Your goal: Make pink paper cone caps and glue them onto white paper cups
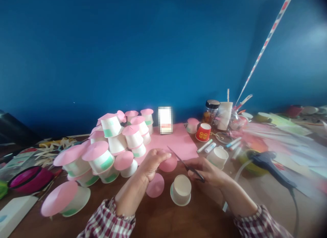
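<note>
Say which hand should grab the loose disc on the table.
Left, probably: left hand, pinching a second disc, hovers right by the loose disc; right hand grips scissors and sits past the cup.

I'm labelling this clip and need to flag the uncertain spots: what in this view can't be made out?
Head view, small box: pixelated, its face unreadable.
Head view, pink disc: left part hidden behind the left hand.
Head view, scissors: handles buried in the right hand.
Head view, glue gun: its cord cut off by the bottom edge.
Head view, papers at the right: blurred, too smeared to tell apart.
</note>
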Action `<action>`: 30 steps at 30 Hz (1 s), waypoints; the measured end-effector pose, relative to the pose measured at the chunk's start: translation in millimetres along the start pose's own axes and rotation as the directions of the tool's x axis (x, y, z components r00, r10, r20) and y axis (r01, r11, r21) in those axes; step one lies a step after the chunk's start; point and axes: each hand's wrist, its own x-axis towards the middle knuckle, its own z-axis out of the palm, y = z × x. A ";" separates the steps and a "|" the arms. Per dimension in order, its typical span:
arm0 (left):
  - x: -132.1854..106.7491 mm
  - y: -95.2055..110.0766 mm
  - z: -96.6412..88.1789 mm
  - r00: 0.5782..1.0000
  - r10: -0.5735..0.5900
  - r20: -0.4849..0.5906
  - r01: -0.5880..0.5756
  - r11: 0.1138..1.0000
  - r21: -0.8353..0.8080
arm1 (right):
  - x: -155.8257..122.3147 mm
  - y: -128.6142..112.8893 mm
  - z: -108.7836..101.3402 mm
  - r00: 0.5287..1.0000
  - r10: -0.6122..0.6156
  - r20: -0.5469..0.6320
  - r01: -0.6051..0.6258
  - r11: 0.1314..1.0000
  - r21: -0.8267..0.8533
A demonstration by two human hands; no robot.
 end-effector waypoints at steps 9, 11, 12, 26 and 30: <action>2.0 -3.7 -2.2 1.000 -0.011 0.021 0.011 1.000 -0.017 | -0.4 0.4 -1.7 1.000 -0.010 -0.003 0.010 0.999 -0.048; 3.0 -4.9 -2.5 1.000 -0.013 0.018 0.014 0.999 -0.031 | -0.3 0.3 -1.3 1.000 0.001 -0.011 -0.001 0.998 -0.058; 3.4 -5.3 -2.6 1.000 -0.018 0.014 0.018 0.999 -0.038 | -0.1 0.7 -1.0 1.000 0.004 -0.020 -0.005 0.999 -0.053; 2.6 -4.9 -3.2 0.999 -0.005 0.046 0.005 1.000 -0.018 | 1.4 3.1 -2.5 0.999 0.009 -0.034 -0.010 1.000 -0.027; 0.1 -0.9 -1.8 0.998 -0.015 0.053 0.014 1.000 0.018 | 0.1 4.4 -4.0 1.000 0.005 -0.014 -0.005 1.000 -0.026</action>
